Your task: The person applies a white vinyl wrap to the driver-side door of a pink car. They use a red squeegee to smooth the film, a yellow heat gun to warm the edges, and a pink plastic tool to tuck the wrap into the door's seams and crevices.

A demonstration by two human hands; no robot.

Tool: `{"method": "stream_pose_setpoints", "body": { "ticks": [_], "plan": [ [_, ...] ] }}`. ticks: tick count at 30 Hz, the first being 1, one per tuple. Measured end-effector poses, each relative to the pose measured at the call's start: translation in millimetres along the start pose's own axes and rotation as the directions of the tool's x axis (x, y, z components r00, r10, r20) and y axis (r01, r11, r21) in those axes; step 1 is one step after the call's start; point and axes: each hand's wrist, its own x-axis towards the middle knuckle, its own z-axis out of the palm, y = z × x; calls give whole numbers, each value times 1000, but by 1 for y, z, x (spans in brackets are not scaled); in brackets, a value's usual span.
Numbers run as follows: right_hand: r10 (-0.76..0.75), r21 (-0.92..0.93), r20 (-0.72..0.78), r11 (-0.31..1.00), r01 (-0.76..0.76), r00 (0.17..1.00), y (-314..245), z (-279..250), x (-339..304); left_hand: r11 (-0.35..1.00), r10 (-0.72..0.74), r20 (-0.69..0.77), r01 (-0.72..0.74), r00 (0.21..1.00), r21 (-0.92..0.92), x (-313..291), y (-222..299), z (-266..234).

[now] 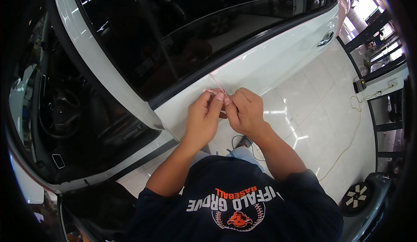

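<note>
A thin pink strip, tape-like, runs from the upper edge of a white car door, just under the window, down to my fingers. My left hand is closed, its thumb and fingers pinching a crumpled pale pink bunch of this strip. Right beside it my right hand is closed too, thumb against the curled fingers at the strip's lower part. The two thumbs almost meet. Fingers hide where the strip ends. Both hands are in front of the door's outer panel, a little below the dark window.
The door stands open, with the car's dark interior and steering wheel at the left. A chrome door handle is at the upper right. A pale cable crosses the tiled floor. A black round-topped stool stands lower right.
</note>
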Motion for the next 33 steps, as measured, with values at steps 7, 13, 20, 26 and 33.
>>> {"method": "stream_pose_setpoints", "body": {
  "ticks": [7, 13, 20, 26, 33],
  "plan": [
    [-40, 37, 2, 999, 40, 999, 1, -12, -9, 998, -27, -58, 24, 998, -58, 4, -6, 19],
    [-76, 36, 27, 997, 75, 997, 1, -21, -18, 989, 111, -53, -105, 992, 103, -2, -9, 26],
    [-102, 50, 30, 994, 101, 994, 1, -32, -25, 976, 184, 2, -183, 983, 119, -7, -15, 33],
    [-106, 67, 41, 992, 103, 994, 4, -38, -35, 971, 137, 82, -150, 987, 187, -13, -13, 35],
    [-99, 107, 55, 990, 93, 994, -2, -41, -46, 960, 164, 124, -187, 979, 206, -22, -18, 34]
  ]
}}
